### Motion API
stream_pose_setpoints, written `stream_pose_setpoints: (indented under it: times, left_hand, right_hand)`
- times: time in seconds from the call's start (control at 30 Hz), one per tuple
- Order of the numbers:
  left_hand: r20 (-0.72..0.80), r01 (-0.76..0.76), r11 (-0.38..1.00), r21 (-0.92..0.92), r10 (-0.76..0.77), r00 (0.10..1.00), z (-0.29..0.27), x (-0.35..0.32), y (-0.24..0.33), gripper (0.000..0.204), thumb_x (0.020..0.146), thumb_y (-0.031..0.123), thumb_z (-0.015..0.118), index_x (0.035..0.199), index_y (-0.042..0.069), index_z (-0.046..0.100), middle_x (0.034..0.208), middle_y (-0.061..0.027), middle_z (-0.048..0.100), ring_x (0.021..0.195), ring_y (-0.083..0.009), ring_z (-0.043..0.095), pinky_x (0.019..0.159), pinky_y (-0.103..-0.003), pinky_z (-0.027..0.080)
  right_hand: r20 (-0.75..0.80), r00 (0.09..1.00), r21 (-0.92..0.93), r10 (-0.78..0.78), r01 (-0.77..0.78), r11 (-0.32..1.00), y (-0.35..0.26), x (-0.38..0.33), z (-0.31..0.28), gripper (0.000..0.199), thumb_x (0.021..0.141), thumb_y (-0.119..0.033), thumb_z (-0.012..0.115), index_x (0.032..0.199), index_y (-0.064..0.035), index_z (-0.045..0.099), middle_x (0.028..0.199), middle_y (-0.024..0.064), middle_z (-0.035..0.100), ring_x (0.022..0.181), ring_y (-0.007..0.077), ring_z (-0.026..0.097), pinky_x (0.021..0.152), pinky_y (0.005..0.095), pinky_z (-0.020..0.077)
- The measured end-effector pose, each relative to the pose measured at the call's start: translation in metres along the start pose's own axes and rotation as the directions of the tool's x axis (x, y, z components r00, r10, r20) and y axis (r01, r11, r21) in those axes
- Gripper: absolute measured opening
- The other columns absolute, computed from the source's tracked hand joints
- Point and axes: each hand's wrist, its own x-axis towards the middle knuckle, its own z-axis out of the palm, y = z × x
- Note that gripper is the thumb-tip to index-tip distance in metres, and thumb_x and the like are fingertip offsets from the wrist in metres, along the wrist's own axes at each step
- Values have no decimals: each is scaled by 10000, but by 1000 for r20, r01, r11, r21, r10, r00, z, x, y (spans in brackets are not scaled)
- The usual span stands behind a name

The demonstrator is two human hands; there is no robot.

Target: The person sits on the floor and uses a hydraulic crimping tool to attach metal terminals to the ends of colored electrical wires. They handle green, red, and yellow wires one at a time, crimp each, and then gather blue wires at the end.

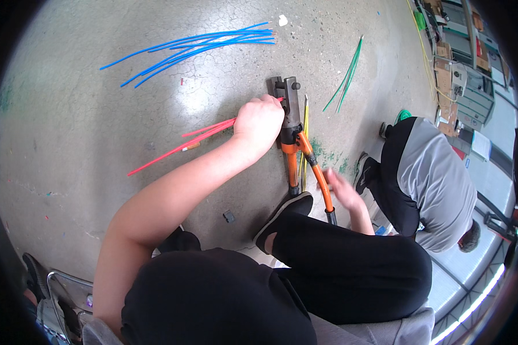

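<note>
My left hand (259, 125) is closed at the metal head of a hydraulic crimping tool (292, 112) with orange handles. It holds a red wire (281, 99), whose end reaches into the tool's head; the fingertips are partly hidden. More red wires (184, 141) trail out to the left of that hand, on the floor. Slightly blurred, my right hand (343, 191) is beside the tool's angled orange handle (321, 179), with fingers stretched and not wrapped round it. Yellow wires (306, 118) lie partly behind the tool.
Blue wires (213, 41) are spread at the far left, and green wires (349, 75) at the far right. My shoe (290, 210) stands by the tool's lower end. Another person (434, 175) bends down at the right. Shelving with boxes (443, 75) runs behind them.
</note>
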Motion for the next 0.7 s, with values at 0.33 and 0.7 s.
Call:
stream_pose_setpoints:
  times: [0.33, 0.7]
  left_hand:
    - [45, -17, 1000, 20, 16, 999, -2, 4, 0, 118, 867, 57, 599, 936, -16, 663, 842, -142, 690, 759, -247, 735, 637, -362, 614]
    - [57, -32, 999, -31, 34, 998, -6, 5, -4, 135, 879, 45, 577, 930, -40, 669, 881, -181, 704, 795, -287, 742, 665, -387, 617]
  right_hand:
    - [530, 837, 664, -134, -311, 680, -1, -127, -37, 784, 889, -402, 801, 1410, 79, 467, 1071, 34, 597, 959, 128, 595, 898, 259, 459]
    - [675, 729, 440, 111, -519, 733, 28, -119, -46, 385, 934, -71, 746, 1268, 58, 607, 1114, 81, 731, 994, 114, 685, 867, 285, 552]
